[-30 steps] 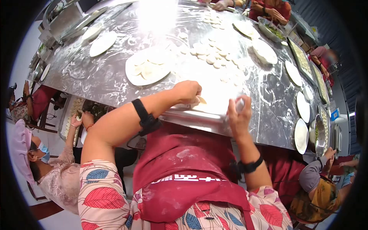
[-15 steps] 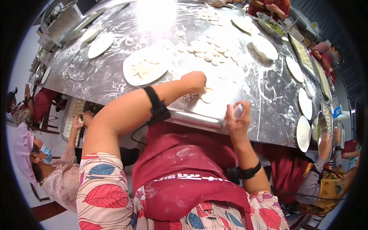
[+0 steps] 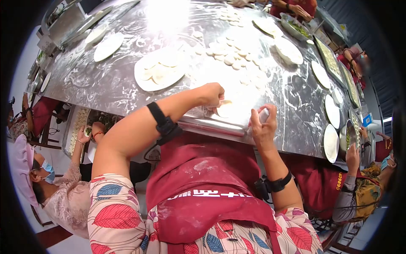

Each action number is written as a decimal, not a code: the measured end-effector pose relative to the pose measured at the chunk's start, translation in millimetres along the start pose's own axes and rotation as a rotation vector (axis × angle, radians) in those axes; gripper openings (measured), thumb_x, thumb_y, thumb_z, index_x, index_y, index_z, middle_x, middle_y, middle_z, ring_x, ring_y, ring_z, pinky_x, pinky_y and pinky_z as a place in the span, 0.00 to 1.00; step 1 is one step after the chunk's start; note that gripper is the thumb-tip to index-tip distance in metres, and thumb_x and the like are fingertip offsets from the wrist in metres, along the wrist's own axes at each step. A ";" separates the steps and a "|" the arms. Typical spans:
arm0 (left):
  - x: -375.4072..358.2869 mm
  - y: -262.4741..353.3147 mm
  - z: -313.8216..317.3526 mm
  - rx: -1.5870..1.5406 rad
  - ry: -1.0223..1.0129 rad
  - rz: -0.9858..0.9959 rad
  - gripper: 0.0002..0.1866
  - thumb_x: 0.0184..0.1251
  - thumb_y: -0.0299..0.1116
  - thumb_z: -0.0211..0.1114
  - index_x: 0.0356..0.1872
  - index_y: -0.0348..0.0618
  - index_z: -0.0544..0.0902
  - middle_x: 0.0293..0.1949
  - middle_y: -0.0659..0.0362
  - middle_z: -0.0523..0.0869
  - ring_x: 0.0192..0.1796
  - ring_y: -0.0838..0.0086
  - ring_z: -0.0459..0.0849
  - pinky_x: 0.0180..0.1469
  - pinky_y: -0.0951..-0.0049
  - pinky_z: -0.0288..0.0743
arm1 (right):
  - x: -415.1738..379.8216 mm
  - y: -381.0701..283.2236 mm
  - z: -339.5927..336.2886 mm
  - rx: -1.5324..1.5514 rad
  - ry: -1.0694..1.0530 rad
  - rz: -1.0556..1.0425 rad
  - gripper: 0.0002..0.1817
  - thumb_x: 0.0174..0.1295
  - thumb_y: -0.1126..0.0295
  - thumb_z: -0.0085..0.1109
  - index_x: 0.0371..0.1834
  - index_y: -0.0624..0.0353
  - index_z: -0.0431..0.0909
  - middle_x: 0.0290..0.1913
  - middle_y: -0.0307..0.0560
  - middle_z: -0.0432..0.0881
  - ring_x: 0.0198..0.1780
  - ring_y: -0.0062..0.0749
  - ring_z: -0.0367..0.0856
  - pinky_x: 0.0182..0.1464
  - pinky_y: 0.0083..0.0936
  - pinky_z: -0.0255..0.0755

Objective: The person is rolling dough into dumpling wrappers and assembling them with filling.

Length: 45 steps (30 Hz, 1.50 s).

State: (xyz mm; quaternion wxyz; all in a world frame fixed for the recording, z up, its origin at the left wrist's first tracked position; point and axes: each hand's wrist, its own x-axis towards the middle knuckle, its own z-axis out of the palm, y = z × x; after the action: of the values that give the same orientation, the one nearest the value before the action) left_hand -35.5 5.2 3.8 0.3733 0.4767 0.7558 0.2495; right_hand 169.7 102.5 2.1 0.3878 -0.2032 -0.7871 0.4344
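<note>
My left hand (image 3: 212, 94) is closed in a pinch on the edge of a thin round dough wrapper (image 3: 225, 110), which lies on the floured metal table near its front edge. Just to the right, my right hand (image 3: 264, 127) wraps round a small rolling pin (image 3: 264, 115); only its pale grey end shows between the fingers. Beyond my left hand stands a white plate (image 3: 174, 77) with several rolled wrappers (image 3: 159, 76) on it. Small flattened dough pieces (image 3: 229, 60) are scattered further back on the table.
More white plates stand at left (image 3: 108, 47) and along the right side (image 3: 331, 143). A bowl with green filling (image 3: 296, 30) is at the far right, near trays (image 3: 327, 59). Co-workers sit close on my left (image 3: 63, 199) and right (image 3: 355, 199); others work further off.
My left hand and the wrapper have shifted slightly left and nearer the table's front edge. My right hand still grips the rolling pin, a little further from the wrapper. The whole view has shifted slightly.
</note>
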 end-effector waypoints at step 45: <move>-16.6 7.5 3.7 0.084 0.036 0.123 0.11 0.53 0.27 0.58 0.38 0.35 0.79 0.31 0.50 0.83 0.35 0.65 0.80 0.40 0.69 0.72 | 35.1 14.4 18.8 -0.116 0.003 -0.044 0.14 0.56 0.74 0.59 0.39 0.60 0.63 0.20 0.55 0.73 0.21 0.46 0.77 0.25 0.35 0.69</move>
State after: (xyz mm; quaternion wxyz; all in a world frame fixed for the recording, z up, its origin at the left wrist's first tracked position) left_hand -24.1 -6.6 12.6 0.3232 0.5328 0.7416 0.2484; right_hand 133.0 123.5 -0.8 0.3860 -0.2088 -0.8146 0.3792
